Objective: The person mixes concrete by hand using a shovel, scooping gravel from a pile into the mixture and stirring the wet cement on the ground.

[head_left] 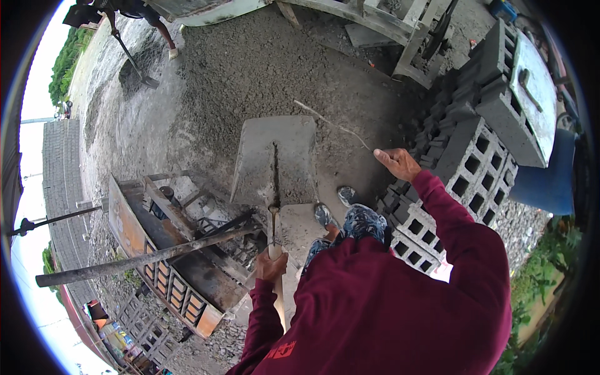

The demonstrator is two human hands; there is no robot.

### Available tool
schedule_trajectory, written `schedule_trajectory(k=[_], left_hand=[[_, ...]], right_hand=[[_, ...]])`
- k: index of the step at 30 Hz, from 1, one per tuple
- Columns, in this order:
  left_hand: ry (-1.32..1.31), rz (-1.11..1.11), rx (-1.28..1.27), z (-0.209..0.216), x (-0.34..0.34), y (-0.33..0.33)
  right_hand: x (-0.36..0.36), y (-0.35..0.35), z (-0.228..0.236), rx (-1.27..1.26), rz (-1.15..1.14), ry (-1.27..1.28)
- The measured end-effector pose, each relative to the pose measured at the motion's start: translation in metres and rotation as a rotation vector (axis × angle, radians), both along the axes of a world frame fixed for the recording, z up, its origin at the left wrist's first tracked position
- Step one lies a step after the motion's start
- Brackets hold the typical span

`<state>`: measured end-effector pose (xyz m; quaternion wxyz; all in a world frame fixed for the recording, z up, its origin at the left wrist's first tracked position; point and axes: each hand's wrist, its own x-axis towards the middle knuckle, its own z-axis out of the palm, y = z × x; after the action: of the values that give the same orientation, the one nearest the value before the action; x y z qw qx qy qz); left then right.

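My left hand (271, 265) is closed round the pale wooden handle of a shovel (253, 159). The shovel's wide, grey-coated blade lies ahead of me on the ground, at the edge of a spread of damp grey sand or concrete mix (250, 69). Off to the right, my right hand (399, 164) is raised, its fingers pinching one end of a thin, crooked pale wire or twig (334, 124). The strip reaches forward and left over the ground, its far end beyond the blade's right corner. My feet stand just right of the shovel.
Grey hollow blocks (478, 165) are stacked close on my right, with a blue drum (550, 184) behind. At left stands a block-moulding frame (181, 250) with a long pole (150, 255) across it. Another person (159, 22) holds a shovel at far left; a wooden frame (406, 37) stands ahead right.
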<state>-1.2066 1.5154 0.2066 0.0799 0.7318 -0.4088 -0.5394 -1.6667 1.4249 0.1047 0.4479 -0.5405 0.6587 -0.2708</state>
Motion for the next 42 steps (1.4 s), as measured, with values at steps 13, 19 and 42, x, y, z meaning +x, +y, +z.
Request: schedule_trajectory(k=[13,19,42], left_hand=[[-0.103,-0.066,-0.283,-0.038,-0.012,0.009],[-0.14,-0.163,-0.427,-0.067,0.004,0.018],[-0.287,-0.252,-0.391,-0.058,-0.134,-0.153]], right_hand=[[0.0,-0.018,-0.005,0.058,0.022,-0.047],[0.006,-0.04,-0.002,0.246,-0.042,0.045],[0.15,0.022,0.071,0.564,-0.534,-1.062]])
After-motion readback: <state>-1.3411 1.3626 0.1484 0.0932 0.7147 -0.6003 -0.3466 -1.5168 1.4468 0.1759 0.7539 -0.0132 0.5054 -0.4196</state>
